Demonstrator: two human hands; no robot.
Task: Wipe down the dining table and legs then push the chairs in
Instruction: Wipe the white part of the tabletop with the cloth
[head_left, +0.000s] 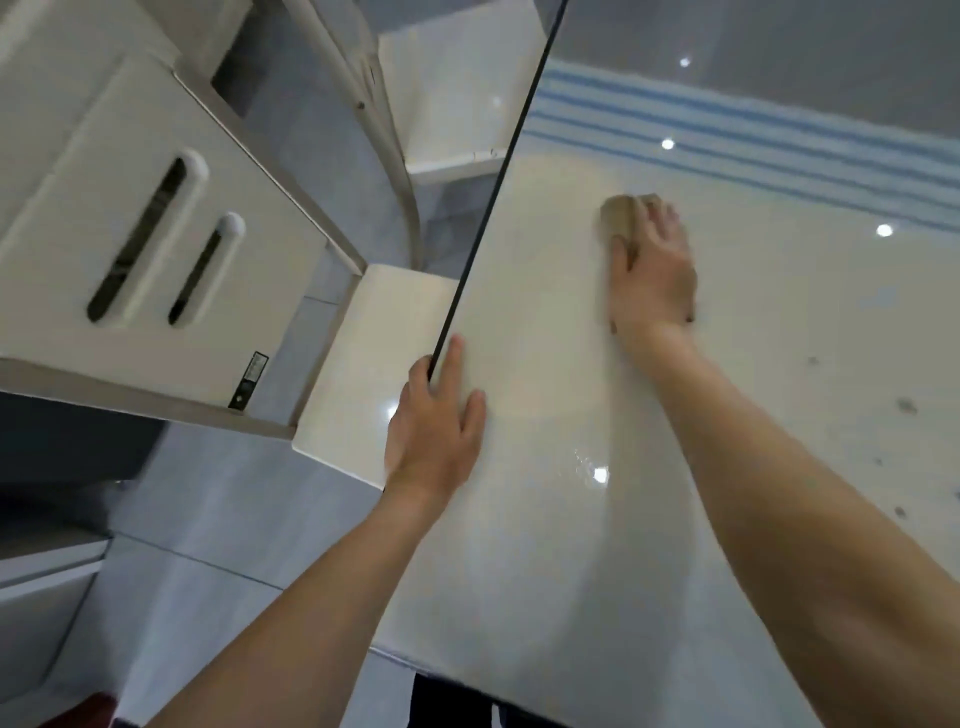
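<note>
Head view, looking down at glossy pale table (571, 545).
- Right hand (652, 270): fingers laid flat and close together, pressing tan cloth (621, 215) onto table top, well in from dark edge.
- Left hand (434, 426): fingers straight, slightly spread, resting flat at table edge, holding nothing.
- White chair (156, 234): beside table, likely not yet pushed in.

Risks:
- Cloth only pressed, not gripped, so could slide out on slick surface.
- Bracing hand may smear wiped area.
- Dark specks (906, 406) at right easily missed.

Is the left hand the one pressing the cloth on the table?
No, the right hand presses the tan cloth on the table; the left hand rests flat at its edge.
</note>
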